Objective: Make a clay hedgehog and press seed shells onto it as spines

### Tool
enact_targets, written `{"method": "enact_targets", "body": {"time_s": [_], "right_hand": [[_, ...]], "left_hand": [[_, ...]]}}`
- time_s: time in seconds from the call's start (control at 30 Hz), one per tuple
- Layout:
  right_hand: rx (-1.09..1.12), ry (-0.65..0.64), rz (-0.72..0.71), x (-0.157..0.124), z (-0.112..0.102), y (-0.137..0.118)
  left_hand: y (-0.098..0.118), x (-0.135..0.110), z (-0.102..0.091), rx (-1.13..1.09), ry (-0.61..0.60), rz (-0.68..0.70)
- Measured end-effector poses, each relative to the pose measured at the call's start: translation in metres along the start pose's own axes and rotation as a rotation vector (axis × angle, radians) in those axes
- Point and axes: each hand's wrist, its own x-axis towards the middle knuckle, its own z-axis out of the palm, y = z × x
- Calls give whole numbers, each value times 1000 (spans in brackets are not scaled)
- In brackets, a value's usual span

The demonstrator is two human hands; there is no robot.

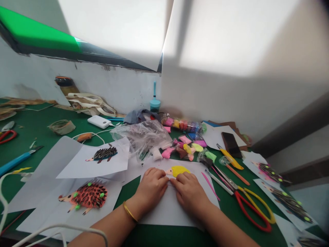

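A hedgehog figure of yellow clay (180,169), with a pale pink snout and a dark eye, lies on a white sheet of paper (167,212) before me. My left hand (152,186) rests at its snout end, fingers bent and pressed together. From the right, my right hand (190,192) covers the lower part of the yellow body, its fingers curled down onto the paper. The fingertips of both hands nearly meet just below the snout; whatever small piece they pinch there is hidden. A pink plastic modelling tool (210,186) lies on the sheet's right side.
Finished hedgehog pictures lie left, one with a red body (89,196), one dark (105,154); more sit at far right. Several clay packets (183,147) and a plastic bag (144,135) are behind the sheet. Scissors (253,209), a yellow cutter (231,157) and a phone (231,144) lie right.
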Motion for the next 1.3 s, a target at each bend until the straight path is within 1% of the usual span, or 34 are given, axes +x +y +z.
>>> {"method": "enact_targets", "body": {"time_s": [0.17,0.4,0.57,0.7,1.1,1.3], "right_hand": [[19,-2,7,0,-2,1],[44,49,54,-1,-2,6],[37,12,24,0,1,3],[25,-5,32,0,1,0],[16,-15,29,1,1,0],[0,5,33,1,1,-1]], "left_hand": [[-1,-2,3,19,16,15],[-2,-2,4,23,5,24],[-2,-3,6,25,19,22],[-2,-3,6,16,12,18],[0,-2,2,-8,11,9],[0,-1,0,-31,-30,-33]]}}
